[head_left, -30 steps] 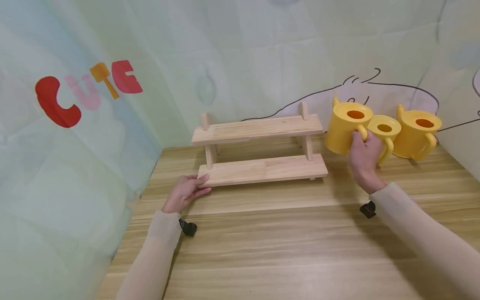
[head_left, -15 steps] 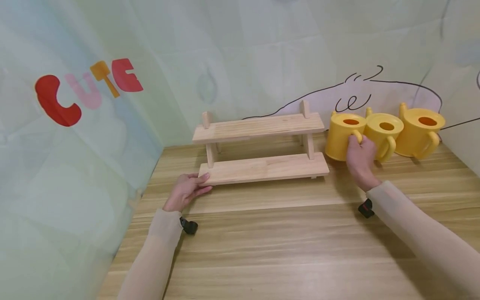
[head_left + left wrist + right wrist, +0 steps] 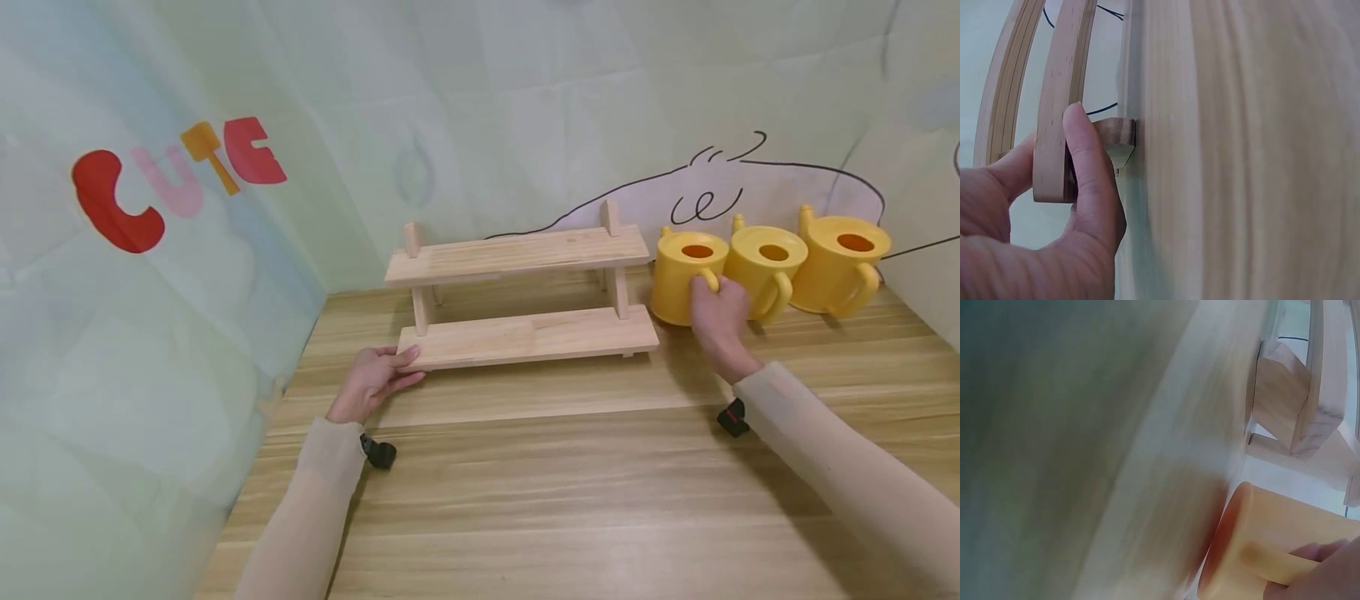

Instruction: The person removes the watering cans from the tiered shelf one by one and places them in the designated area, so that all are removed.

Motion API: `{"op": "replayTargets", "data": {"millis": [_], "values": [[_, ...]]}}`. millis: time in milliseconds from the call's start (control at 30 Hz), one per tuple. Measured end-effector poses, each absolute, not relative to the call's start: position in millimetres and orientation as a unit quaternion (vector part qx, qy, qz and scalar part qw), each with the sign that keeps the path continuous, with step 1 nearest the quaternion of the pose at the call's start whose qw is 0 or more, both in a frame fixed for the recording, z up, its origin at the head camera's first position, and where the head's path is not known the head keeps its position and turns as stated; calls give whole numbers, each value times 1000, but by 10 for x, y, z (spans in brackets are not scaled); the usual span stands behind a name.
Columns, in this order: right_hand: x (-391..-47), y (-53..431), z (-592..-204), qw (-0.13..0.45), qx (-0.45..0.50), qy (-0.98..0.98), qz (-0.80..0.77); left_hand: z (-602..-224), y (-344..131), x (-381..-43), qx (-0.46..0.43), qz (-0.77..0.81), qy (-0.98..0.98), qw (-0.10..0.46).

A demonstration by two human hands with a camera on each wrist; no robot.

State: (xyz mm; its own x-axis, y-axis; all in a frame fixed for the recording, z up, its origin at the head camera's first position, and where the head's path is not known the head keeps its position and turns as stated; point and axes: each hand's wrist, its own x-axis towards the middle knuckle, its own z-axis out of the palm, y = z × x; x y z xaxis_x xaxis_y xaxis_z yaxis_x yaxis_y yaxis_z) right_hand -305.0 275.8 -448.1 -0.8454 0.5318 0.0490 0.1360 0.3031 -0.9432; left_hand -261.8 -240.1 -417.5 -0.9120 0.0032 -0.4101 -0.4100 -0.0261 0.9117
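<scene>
My left hand [image 3: 372,379] pinches the left end of the lower board of a two-tier wooden shelf [image 3: 525,337]. In the left wrist view the thumb and fingers lie on opposite faces of that board [image 3: 1054,137]. On the right, my right hand [image 3: 720,321] grips the handle of the leftmost yellow watering can [image 3: 673,287], which is upright at the tabletop just right of the shelf. The can's base [image 3: 1225,544] appears at or very near the table in the right wrist view. Part of its handle is hidden by the hand.
A second yellow watering can [image 3: 750,265] stands close beside the held one, and a third can [image 3: 817,279] is to its right. The wood-grain table [image 3: 525,492] meets a printed cloth backdrop [image 3: 510,150] behind and a similar cloth at left.
My right hand has lowered the leftmost watering can from a raised position to the tabletop, shifting slightly left. The left hand stays on the shelf.
</scene>
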Motion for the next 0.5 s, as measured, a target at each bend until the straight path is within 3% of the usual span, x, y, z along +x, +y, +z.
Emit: {"op": "replayTargets", "data": {"millis": [500], "values": [[-2607, 2530, -4099, 85, -202, -800, 558, -4200, -2410, -2618, -145, 702, 682, 145]]}}
